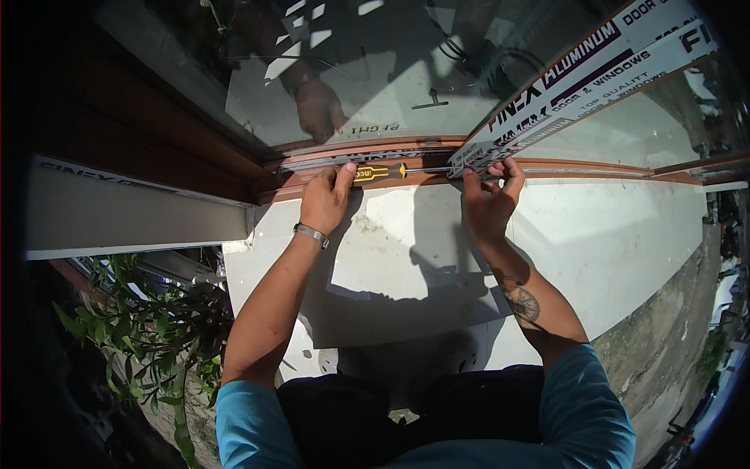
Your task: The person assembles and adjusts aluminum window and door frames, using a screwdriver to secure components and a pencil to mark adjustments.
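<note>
My left hand (328, 199) is closed around the end of a screwdriver (380, 172) with a yellow and black handle. The screwdriver lies nearly level along the brown bottom rail of the sliding door track, its metal shaft pointing right. Its tip meets the lower corner of a door stile (539, 113) covered in white printed protective tape. At that corner, my right hand (491, 199) has its fingers curled, thumb close to the screwdriver tip. What lies between those fingertips is hidden.
Dark glass (367, 86) behind the rail reflects a hand and bright patches. Below is a white ledge (383, 227) with shadows on it. A leafy plant (156, 328) grows at lower left, beneath a taped white panel (133, 211). Rough concrete (664, 313) lies at the right.
</note>
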Tool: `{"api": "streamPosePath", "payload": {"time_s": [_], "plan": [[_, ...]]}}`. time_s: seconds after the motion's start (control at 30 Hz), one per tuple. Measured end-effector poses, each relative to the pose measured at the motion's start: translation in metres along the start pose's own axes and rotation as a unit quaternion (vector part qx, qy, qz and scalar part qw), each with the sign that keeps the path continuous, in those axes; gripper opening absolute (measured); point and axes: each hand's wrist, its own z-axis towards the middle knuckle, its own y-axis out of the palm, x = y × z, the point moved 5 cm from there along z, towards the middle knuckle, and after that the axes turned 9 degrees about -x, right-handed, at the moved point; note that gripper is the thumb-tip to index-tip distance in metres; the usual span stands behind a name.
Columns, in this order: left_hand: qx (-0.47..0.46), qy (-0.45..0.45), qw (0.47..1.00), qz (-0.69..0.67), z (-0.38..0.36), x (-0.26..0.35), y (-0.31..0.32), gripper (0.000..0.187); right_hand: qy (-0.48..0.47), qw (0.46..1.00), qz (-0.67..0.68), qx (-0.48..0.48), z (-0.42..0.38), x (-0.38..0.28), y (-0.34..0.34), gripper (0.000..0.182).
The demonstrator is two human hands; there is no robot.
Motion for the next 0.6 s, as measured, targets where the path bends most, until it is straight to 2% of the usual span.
{"api": "streamPosePath", "payload": {"time_s": [0.03, 0.1, 0.2, 0.33, 0.4, 0.47, 0.53, 0.6], "plan": [[0.000, 0.000, 1.000, -0.001, -0.001, 0.002, 0.002, 0.042, 0.000, 1.000, 0.009, -0.001, 0.000, -0.001, 0.000, 0.053], [0.070, 0.054, 0.993, -0.079, -0.008, 0.014, -0.002, 0.043, 0.009, 1.000, 0.022, -0.007, 0.001, -0.003, -0.001, 0.052], [0.096, 0.096, 0.987, -0.088, -0.016, 0.021, 0.004, 0.044, 0.020, 0.999, 0.044, -0.014, 0.002, -0.008, -0.002, 0.050], [0.107, 0.087, 0.988, -0.077, -0.015, 0.023, -0.001, 0.050, 0.006, 0.999, 0.048, -0.017, 0.004, -0.007, -0.004, 0.044], [0.043, -0.021, 0.999, 0.006, -0.004, 0.012, 0.000, 0.058, 0.019, 0.998, 0.054, -0.010, 0.004, -0.003, -0.004, 0.041], [0.041, -0.033, 0.998, -0.030, 0.006, 0.007, 0.001, 0.061, 0.032, 0.998, 0.059, -0.004, 0.005, 0.005, -0.004, 0.038], [0.041, -0.044, 0.996, -0.063, 0.009, 0.001, 0.000, 0.064, 0.000, 0.999, 0.048, -0.007, 0.006, 0.009, -0.007, 0.033], [-0.042, -0.158, 0.982, -0.093, 0.008, -0.010, 0.007, 0.064, 0.023, 0.997, 0.066, -0.019, 0.007, 0.004, -0.010, 0.031]]}}
